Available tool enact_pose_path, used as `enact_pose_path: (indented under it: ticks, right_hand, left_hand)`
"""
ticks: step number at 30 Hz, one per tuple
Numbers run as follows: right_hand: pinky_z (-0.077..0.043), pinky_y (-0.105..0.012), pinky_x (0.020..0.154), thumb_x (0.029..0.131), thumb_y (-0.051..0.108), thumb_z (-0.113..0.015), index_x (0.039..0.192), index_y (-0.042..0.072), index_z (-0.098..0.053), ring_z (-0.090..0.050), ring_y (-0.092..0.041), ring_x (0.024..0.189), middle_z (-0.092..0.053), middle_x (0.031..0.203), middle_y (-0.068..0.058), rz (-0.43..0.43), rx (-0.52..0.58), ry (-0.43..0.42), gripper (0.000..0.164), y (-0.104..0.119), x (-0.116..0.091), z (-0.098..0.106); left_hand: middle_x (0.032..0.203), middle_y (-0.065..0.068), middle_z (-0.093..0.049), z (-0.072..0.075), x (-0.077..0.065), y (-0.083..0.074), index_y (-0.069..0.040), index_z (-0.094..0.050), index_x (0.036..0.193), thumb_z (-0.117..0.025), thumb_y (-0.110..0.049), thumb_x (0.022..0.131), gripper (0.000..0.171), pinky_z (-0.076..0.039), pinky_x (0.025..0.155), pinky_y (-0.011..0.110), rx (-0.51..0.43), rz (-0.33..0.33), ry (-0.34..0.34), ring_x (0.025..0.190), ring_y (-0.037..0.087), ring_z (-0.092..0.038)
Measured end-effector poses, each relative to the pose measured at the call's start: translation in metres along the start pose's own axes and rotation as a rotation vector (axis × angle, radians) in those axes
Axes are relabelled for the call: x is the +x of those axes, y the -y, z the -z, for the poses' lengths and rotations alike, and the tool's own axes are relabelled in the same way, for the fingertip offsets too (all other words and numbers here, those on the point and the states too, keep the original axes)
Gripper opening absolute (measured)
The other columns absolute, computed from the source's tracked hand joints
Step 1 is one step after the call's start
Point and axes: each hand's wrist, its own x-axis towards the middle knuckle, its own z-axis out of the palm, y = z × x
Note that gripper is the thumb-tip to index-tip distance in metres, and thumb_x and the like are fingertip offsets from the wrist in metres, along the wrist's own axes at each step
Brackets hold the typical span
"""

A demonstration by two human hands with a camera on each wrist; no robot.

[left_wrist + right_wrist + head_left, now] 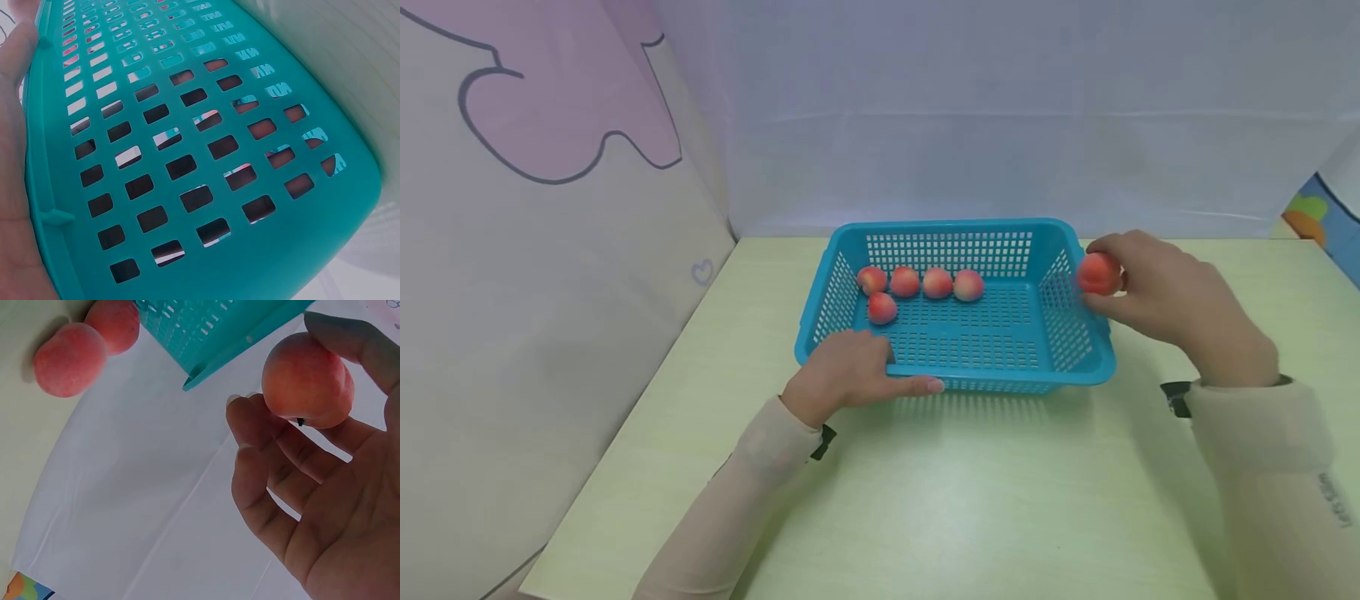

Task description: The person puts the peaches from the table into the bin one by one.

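A blue-green plastic basket [1000,377] with slotted walls stands on the table. Several red-and-yellow peaches [937,283] lie in its left half, most in a row along the far wall. My left hand [842,371] grips the near rim at the left, its thumb along the outside and its fingers over the inside. The left wrist view shows the slotted basket wall [206,144] close up beside that hand. At the right end of the basket, my right hand [1180,292] holds another peach [306,381] between thumb and fingers, just by the rim.
Two more peaches [70,359] sit on the table outside the basket in the right wrist view; my right hand hides them in the head view. A pale sheet [1000,117] hangs behind the table [940,500], and a patterned white covering [550,333] stands along the left.
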Motion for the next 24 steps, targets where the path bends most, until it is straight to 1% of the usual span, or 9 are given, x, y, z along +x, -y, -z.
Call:
enact_pose_path:
  ticks: [9, 12, 17, 21, 24]
  right_hand:
    - [-0.049, -0.049, 0.058, 0.084, 0.031, -0.071, 0.121, 0.007, -0.054, -0.053, -0.029, 0.085, -0.054, 0.106, -0.012, 0.05, -0.017, -0.025, 0.047, 0.017, -0.003, 0.0]
    - [-0.049, -0.049, 0.055, 0.083, 0.033, -0.072, 0.119, 0.006, -0.055, -0.054, -0.028, 0.083, -0.052, 0.109, -0.013, 0.074, -0.034, -0.039, 0.048, 0.022, -0.004, 0.0]
    - [-0.049, -0.046, 0.052, 0.081, 0.035, -0.075, 0.116, 0.005, -0.058, -0.055, -0.027, 0.077, -0.047, 0.113, -0.011, 0.119, -0.044, -0.087, 0.049, 0.031, -0.008, 0.001]
    - [-0.048, -0.042, 0.05, 0.079, 0.03, -0.076, 0.114, 0.009, -0.06, -0.054, -0.023, 0.074, -0.048, 0.109, -0.007, 0.162, -0.03, -0.137, 0.044, 0.039, -0.011, 0.002]
    - [-0.048, -0.041, 0.05, 0.078, 0.028, -0.077, 0.118, 0.009, -0.058, -0.054, -0.022, 0.076, -0.05, 0.107, -0.006, 0.196, -0.034, -0.168, 0.048, 0.044, -0.013, 0.003]
  left_hand:
    - [0.048, -0.008, -0.024, 0.0, 0.001, 0.0, -0.019, -0.036, 0.057, -0.027, -0.098, 0.063, 0.079, -0.022, 0.043, 0.029, 0.011, -0.002, 0.0, 0.041, 0.008, -0.027]
    - [0.048, -0.008, -0.023, 0.0, 0.001, 0.0, -0.019, -0.036, 0.057, -0.026, -0.098, 0.062, 0.079, -0.021, 0.043, 0.029, 0.011, 0.0, 0.004, 0.041, 0.008, -0.027]
    - [0.048, -0.008, -0.023, 0.0, 0.0, -0.001, -0.019, -0.036, 0.057, -0.028, -0.097, 0.063, 0.079, -0.02, 0.043, 0.028, 0.004, 0.0, 0.008, 0.041, 0.008, -0.026]
    - [0.048, -0.008, -0.024, 0.001, 0.0, -0.001, -0.019, -0.037, 0.057, -0.03, -0.097, 0.063, 0.078, -0.021, 0.044, 0.028, 0.004, 0.006, 0.014, 0.041, 0.008, -0.027]
    - [0.048, -0.008, -0.024, 0.001, 0.0, -0.001, -0.019, -0.037, 0.057, -0.029, -0.097, 0.063, 0.079, -0.022, 0.044, 0.028, 0.008, 0.005, 0.017, 0.041, 0.009, -0.028]
